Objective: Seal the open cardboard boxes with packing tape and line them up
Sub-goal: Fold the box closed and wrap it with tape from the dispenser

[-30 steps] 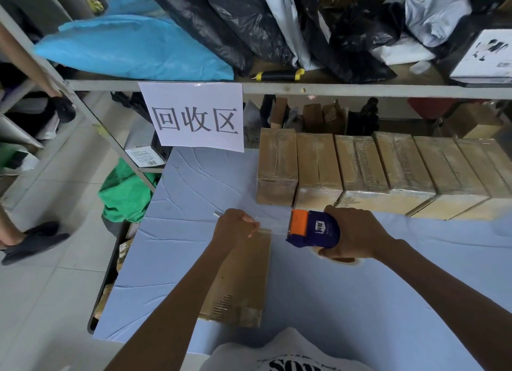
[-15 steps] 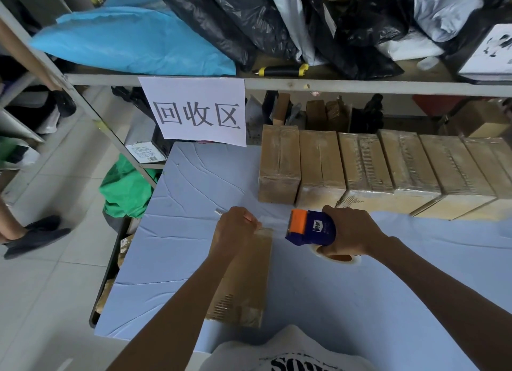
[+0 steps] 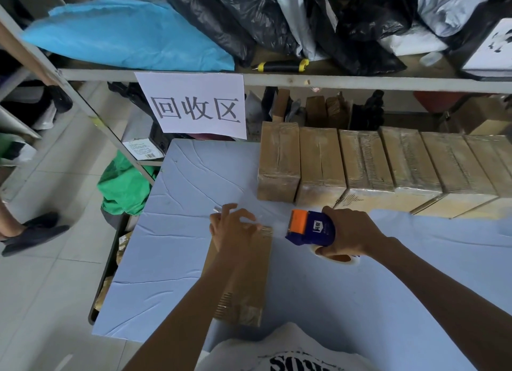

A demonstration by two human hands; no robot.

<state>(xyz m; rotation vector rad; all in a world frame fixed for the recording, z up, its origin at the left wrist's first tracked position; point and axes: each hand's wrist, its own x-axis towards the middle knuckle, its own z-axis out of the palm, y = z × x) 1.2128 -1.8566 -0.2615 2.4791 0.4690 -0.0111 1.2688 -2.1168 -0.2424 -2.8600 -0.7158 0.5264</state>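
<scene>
the left hand (image 3: 231,229) pinches clear tape over the flat brown cardboard box (image 3: 243,276) near the surface's left edge; the right hand (image 3: 349,236) clasps the blue-and-orange tape dispenser (image 3: 310,228)

A stockroom or parcel-packing area. A metal shelf (image 3: 277,78) runs across the upper frame, heaped with black plastic bags (image 3: 249,15) and grey mailer bags (image 3: 443,7). A paper sign (image 3: 194,107) with printed characters hangs from it. A row of taped cardboard boxes (image 3: 374,165) lines the blue-covered table (image 3: 171,246) at centre right.
</scene>
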